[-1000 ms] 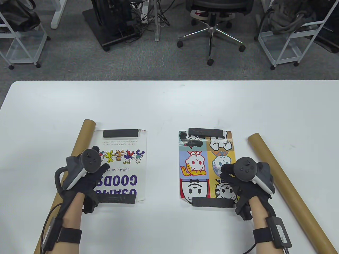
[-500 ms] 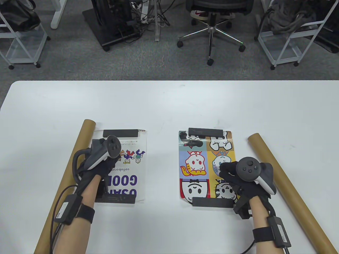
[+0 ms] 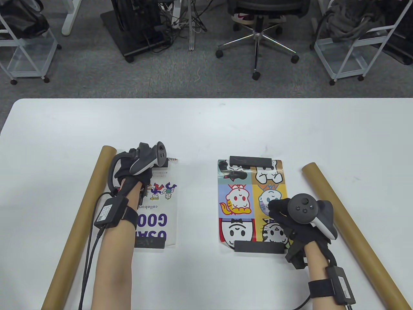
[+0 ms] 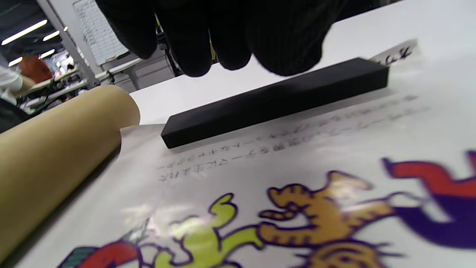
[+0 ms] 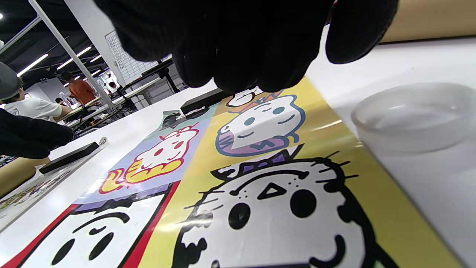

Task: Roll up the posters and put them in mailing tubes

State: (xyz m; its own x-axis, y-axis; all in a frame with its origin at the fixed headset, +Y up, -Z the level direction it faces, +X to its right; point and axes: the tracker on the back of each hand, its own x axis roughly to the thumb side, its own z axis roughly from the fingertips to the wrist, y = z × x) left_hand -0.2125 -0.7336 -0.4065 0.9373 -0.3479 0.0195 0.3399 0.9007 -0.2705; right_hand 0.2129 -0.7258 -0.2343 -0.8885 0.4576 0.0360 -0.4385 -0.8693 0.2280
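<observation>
A white poster (image 3: 161,206) with purple letters lies flat under a black bar at each end. My left hand (image 3: 138,166) hovers over the far bar (image 4: 275,100), its fingers (image 4: 223,41) hanging just above it and holding nothing. A brown mailing tube (image 3: 84,210) lies along that poster's left edge. A colourful cartoon poster (image 3: 238,200) lies to the right, also under two black bars (image 3: 250,160) (image 3: 259,247). My right hand (image 3: 279,211) hangs over its right side, fingers (image 5: 241,44) loosely curled and empty. A second tube (image 3: 348,226) lies to its right.
A translucent plastic cap (image 5: 416,115) sits on the table just right of the cartoon poster, below my right hand. The white table (image 3: 200,129) reaches far beyond both posters. Office chair and carts stand on the floor behind.
My left hand has moved away from me, from the near part of the white poster to over its far black bar. My right hand has barely moved.
</observation>
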